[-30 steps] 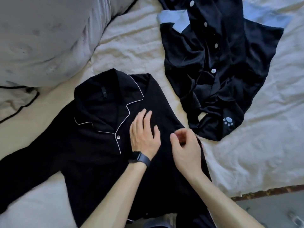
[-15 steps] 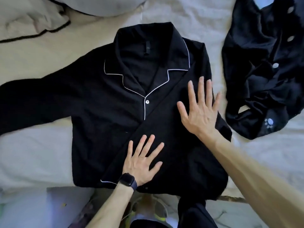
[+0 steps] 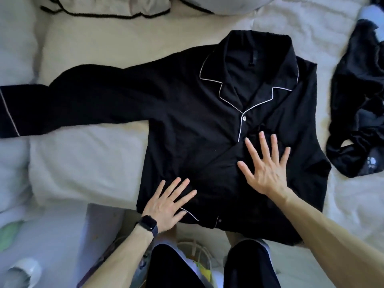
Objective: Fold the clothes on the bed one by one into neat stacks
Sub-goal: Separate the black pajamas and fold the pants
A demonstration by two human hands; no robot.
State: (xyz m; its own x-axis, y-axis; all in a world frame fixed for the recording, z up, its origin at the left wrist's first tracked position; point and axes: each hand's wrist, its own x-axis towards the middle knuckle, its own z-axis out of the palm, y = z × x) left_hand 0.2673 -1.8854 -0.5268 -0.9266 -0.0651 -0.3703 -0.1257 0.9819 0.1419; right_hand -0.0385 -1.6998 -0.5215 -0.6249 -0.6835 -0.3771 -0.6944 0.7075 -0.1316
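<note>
A black pajama shirt (image 3: 187, 125) with white piping lies face up on the bed, collar toward the far side. Its right sleeve is folded diagonally across the front; its left sleeve (image 3: 62, 109) stretches out flat to the left. My left hand (image 3: 168, 202), a dark watch on the wrist, presses flat with spread fingers on the lower hem. My right hand (image 3: 266, 167) presses flat with spread fingers on the folded sleeve below the button. A second black garment (image 3: 357, 104) with a white paw print lies crumpled at the right.
The white bedding (image 3: 87, 169) is rumpled around the shirt. Pillows with black trim (image 3: 104, 9) lie at the far edge. Near the bed's front edge are my dark-trousered legs (image 3: 249, 267), a purple box (image 3: 104, 225) and a white object (image 3: 22, 271) on the floor.
The view has shifted so the shirt sits more to the right. My hands went from pinching the sleeve to pressing flat; my right hand slid a little down and left over the folded sleeve.
</note>
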